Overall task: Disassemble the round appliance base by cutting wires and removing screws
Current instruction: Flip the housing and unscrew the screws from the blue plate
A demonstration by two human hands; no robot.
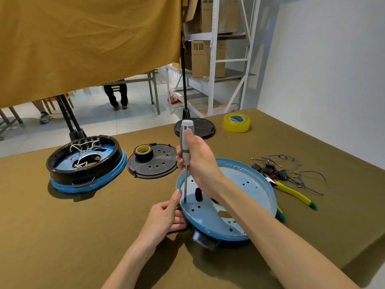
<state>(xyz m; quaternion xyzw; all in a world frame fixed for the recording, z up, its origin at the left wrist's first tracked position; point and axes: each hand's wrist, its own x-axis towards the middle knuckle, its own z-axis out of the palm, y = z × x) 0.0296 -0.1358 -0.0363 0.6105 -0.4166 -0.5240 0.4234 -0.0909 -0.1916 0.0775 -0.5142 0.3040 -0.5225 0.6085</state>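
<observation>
A: Where is the round base being worked on?

B: The blue round base [248, 197] lies on the olive surface [62, 236] at about five o'clock from the middle of the view, its pale inner face up and dotted with holes.

A: And the hands?

B: The right hand [200, 161] is wrapped round the grey handle of a screwdriver [186, 151], which stands almost upright with its tip in a hole near the base's nine o'clock edge. The left hand [166, 215] grips that same edge, thumb up beside the shaft, fingers curled under the rim.

A: What else is about?

B: At nine o'clock, a second base [83, 163], black over blue, white wires inside. Just right of it, a black perforated disc [154, 163] carrying a roll of black tape [143, 152]. At twelve o'clock, another dark disc [200, 127], and a yellow tape roll [236, 123] beside it. At three o'clock, cut blue wires with switches [287, 170], and yellow-handled pliers [291, 191] touching the base's rim.
</observation>
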